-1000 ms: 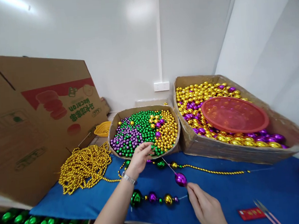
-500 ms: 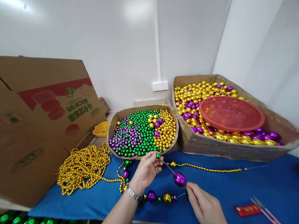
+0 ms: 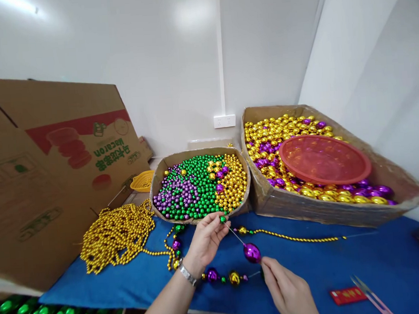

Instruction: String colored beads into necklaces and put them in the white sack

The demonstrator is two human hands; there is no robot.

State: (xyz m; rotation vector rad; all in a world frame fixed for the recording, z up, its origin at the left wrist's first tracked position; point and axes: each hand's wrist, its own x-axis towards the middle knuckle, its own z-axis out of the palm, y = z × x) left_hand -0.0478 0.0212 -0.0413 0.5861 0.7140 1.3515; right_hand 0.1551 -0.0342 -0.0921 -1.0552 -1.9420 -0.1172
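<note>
My left hand (image 3: 210, 238), with a metal watch band at the wrist, pinches a small green bead (image 3: 223, 219) at its fingertips. A thin pale cord runs from there down to a large purple bead (image 3: 252, 253). At that bead's lower end, the thumb and finger of my right hand (image 3: 288, 285) are closed on the cord. Below, part of the bead string (image 3: 234, 277) with purple, green and gold beads lies on the blue cloth (image 3: 303, 260). A dark green bead is mostly hidden behind my right fingertips.
A carton of small beads (image 3: 155, 206) stands ahead, beside a larger carton (image 3: 299, 213) holding a red basin (image 3: 324, 158). Gold bead chains (image 3: 118, 235) pile up at left, near a tall box (image 3: 71, 186). Tweezers (image 3: 373, 296) and a red packet (image 3: 348, 295) lie at right.
Both hands keep their grips and nearly the same places. The green bead and the large purple bead have shifted very slightly downward.
</note>
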